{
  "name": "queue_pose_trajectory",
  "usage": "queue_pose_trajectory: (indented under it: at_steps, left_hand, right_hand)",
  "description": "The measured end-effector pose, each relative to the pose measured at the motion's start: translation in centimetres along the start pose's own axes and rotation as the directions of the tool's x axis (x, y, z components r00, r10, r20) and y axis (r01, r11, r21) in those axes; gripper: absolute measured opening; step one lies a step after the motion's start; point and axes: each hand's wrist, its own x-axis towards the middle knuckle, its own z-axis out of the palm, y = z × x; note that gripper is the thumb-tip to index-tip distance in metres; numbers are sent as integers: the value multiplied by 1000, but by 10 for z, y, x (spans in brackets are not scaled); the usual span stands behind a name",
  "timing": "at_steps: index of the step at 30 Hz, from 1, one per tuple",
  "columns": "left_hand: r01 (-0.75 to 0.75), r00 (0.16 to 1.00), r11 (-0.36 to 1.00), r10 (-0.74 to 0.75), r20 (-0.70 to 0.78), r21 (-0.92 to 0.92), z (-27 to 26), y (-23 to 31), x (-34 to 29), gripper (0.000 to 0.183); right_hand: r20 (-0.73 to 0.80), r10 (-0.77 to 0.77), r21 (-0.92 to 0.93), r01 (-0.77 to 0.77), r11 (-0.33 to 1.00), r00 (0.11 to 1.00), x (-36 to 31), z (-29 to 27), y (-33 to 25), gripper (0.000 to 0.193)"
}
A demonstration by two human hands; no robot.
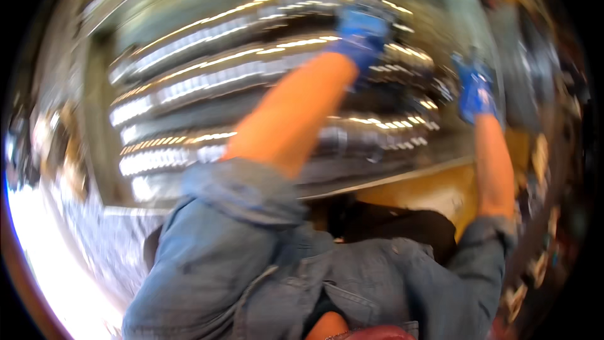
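Rows of shiny parts that filled most of the broad tray, left forearm and left hand that barred the way above them, open air that lay between left hand and right hand

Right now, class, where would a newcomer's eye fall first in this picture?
Probably on the gleaming rows of shiny pieces, too blurred to identify, stretching across the middle. Next, the blue-gloved left hand stands out against the rows' upper right part, with the blue-gloved right hand farther right, past their ends.
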Motion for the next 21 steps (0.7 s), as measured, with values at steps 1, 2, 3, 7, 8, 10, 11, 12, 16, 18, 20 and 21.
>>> queue_pose_trajectory:
  at_steps: [1, 2, 3, 7, 8, 10, 11, 12, 16, 18, 20, 21]
  left_hand:
    - [60, 997, 997, -62, 39, 53, 13, -11, -4, 44]
    - [30, 989, 984, -4, -149, 176, 18, -10, -3, 50]
    - [9, 996, 994, 0, -87, 106, 13, 17, 14, 48]
    - [24, 984, 993, -3, -177, 115, 10, 6, 10, 42]
    - [14, 990, 991, 5, -141, 132, 4, 13, 6, 43]
    - [-34, 989, 992, 51, -140, 120, 5, 20, 6, 42]
    - [-59, 985, 991, 77, -157, 120, 0, 19, 4, 42]
    - [-93, 978, 986, 117, -172, 142, 0, 20, 3, 42]
    - [-40, 989, 988, 61, -136, 147, -8, 8, -6, 44]
    - [-39, 989, 991, 57, -137, 128, 3, 11, 0, 45]
    - [-32, 989, 992, 49, -138, 122, 8, 14, 8, 46]
    - [-26, 995, 995, 35, -91, 97, 8, 11, 9, 47]
  right_hand:
    - [124, 79, 145, -97, 985, 989, -19, -18, -25, 58]
    - [123, 128, 695, -177, 697, 984, -42, -1, -20, 57]
    - [456, 105, 631, -404, 663, 884, -15, 13, 63, 59]
    - [327, -80, 843, -252, 475, 942, -45, 8, 7, 58]
    - [342, -51, 831, -277, 483, 938, -52, 0, 3, 58]
    - [376, -104, 694, -205, 690, 921, -66, -15, 0, 52]
    - [374, -103, 695, -206, 689, 922, -68, -27, -10, 52]
    - [470, -66, 588, -256, 767, 880, -70, -38, -16, 45]
    - [468, 1, 479, -255, 840, 884, -81, -36, -47, 43]
    - [165, 127, 574, -200, 794, 978, -90, -14, -38, 56]
    - [143, 146, 254, -179, 951, 979, -71, 12, -25, 63]
    - [129, 151, -86, -141, 986, 980, -67, 15, -31, 71]
